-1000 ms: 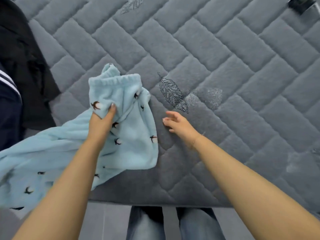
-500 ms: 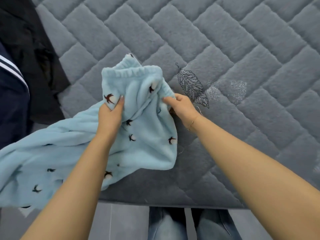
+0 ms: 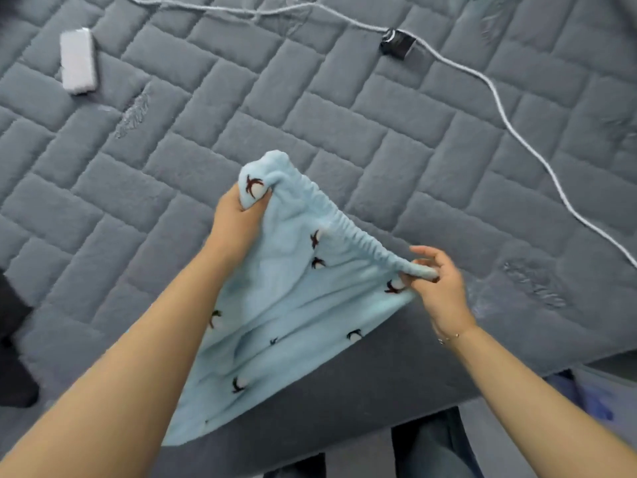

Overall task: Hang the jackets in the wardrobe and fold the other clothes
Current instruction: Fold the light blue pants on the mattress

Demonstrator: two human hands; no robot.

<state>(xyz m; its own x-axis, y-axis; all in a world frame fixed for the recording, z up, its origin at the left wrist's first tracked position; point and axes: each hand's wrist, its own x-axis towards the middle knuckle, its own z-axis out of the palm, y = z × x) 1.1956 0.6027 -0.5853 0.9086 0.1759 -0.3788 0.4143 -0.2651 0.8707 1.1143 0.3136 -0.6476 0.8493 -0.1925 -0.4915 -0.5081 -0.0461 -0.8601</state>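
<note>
Light blue fleece pants (image 3: 293,305) with small dark bird prints hang in the air over the near edge of the grey quilted bed (image 3: 310,115). My left hand (image 3: 238,219) grips one end of the elastic waistband, raised higher. My right hand (image 3: 437,284) pinches the other end of the waistband, lower and to the right. The waistband is stretched between both hands and the legs droop toward me, partly hidden behind my left forearm.
A white cable (image 3: 510,122) runs across the bed from the top to the right edge, past a small black device (image 3: 396,44). A white rectangular object (image 3: 77,60) lies at the far left. Dark clothing (image 3: 13,357) sits at the left edge.
My right hand took hold of the waistband and pulled it out to the right. Both hands lifted the pants off the bed, and the view swung toward the far side of the bed.
</note>
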